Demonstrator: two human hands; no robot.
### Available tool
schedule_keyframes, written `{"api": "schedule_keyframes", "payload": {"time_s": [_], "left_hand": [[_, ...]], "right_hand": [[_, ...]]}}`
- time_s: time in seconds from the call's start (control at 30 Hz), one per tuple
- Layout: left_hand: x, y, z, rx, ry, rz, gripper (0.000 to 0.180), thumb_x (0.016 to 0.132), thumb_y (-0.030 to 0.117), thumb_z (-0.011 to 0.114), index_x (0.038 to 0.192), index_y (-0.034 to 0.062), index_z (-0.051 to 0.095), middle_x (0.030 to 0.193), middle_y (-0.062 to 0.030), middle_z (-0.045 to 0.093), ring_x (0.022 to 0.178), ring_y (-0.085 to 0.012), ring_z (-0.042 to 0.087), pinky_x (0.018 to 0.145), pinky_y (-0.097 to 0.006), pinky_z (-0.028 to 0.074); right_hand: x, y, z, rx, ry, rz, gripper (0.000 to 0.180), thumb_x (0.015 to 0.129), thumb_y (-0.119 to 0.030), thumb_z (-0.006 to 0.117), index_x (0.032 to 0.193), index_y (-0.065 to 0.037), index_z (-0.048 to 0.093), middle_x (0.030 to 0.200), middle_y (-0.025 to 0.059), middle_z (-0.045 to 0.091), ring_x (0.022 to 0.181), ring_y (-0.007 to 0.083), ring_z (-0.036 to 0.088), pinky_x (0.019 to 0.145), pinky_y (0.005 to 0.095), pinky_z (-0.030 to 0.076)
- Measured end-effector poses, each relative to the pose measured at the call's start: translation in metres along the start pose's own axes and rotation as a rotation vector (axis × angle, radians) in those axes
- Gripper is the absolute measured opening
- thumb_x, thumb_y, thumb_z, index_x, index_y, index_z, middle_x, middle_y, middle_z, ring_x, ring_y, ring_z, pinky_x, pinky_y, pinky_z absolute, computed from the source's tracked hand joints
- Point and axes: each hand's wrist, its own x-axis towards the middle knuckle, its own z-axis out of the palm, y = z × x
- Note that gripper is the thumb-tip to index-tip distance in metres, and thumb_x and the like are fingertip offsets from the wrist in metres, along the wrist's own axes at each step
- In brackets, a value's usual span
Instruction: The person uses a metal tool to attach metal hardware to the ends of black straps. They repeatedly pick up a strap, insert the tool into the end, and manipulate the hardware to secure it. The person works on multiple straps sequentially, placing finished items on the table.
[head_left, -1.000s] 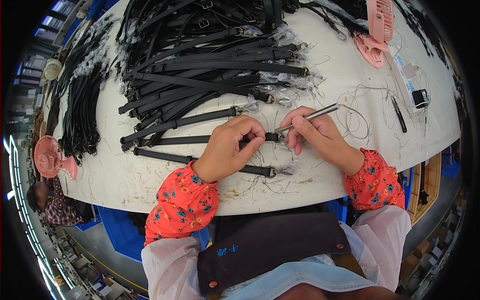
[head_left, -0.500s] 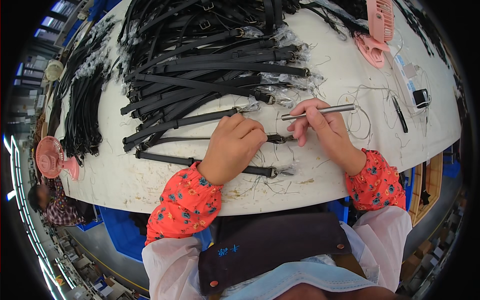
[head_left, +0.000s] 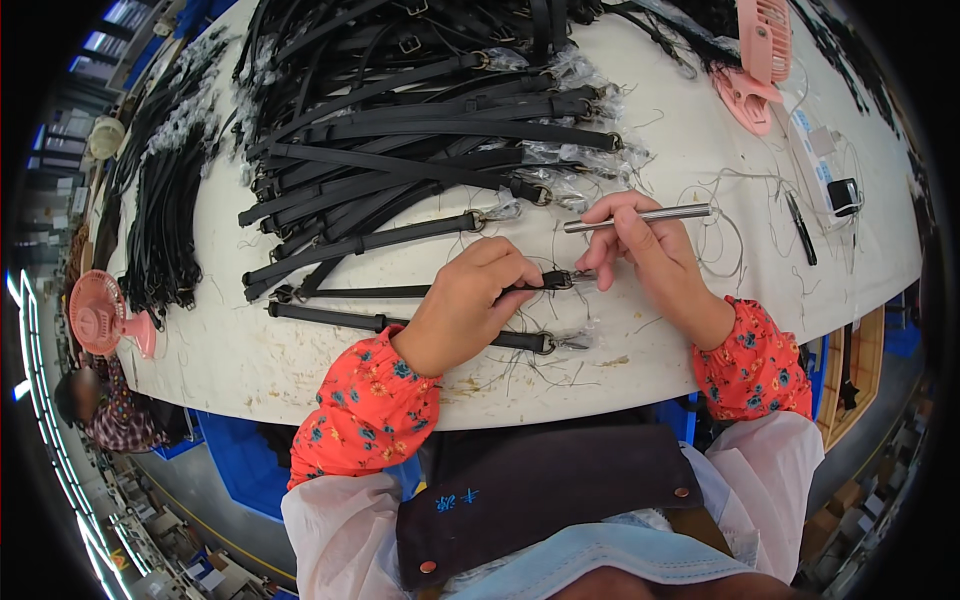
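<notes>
Left grip [head_left: 467, 305] in a pinch on a black strap [head_left: 380, 292], clasp end [head_left: 556, 281] toward the right grip [head_left: 646, 255] around a silver rod [head_left: 682, 212].

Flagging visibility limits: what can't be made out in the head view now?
Head view:
- Part of the held strap: hidden by the left grip.
- Part of the nearest strap: also behind that grip.
- Strap pile: cut off by the upper edge.
- Whether the right grip, holding the metal tool, touches the held strap's end: too small.
</notes>
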Motion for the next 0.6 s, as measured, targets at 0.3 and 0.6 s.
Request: {"api": "schedule_keyframes", "payload": {"time_s": [0.3,0.6], "left_hand": [[0.004,0.018,-0.007,-0.024,-0.083,-0.081,0.029,0.081,0.001,0.079,0.107,0.0062,0.067,0.098,-0.0075,0.062,0.08,-0.0244,0.064,0.068,-0.034,0.052],[0.001,0.013,-0.014,0.001,-0.145,-0.122,0.023,0.079,0.004,0.083,0.098,0.0087,0.071,0.101,-0.0054,0.066,0.076,-0.0171,0.064,0.065,-0.028,0.051]], "right_hand": [[0.0,-0.003,0.001,0.013,0.019,0.03,0.048,0.111,-0.043,0.044,0.115,0.002,0.061,0.083,0.0083,0.067,0.067,0.0124,0.063,0.068,0.0254,0.052],[-0.005,-0.006,0.001,-0.076,-0.096,0.091,0.046,0.111,-0.04,0.046,0.106,0.002,0.064,0.074,0.0041,0.064,0.059,0.0094,0.06,0.063,0.0251,0.051]]}}
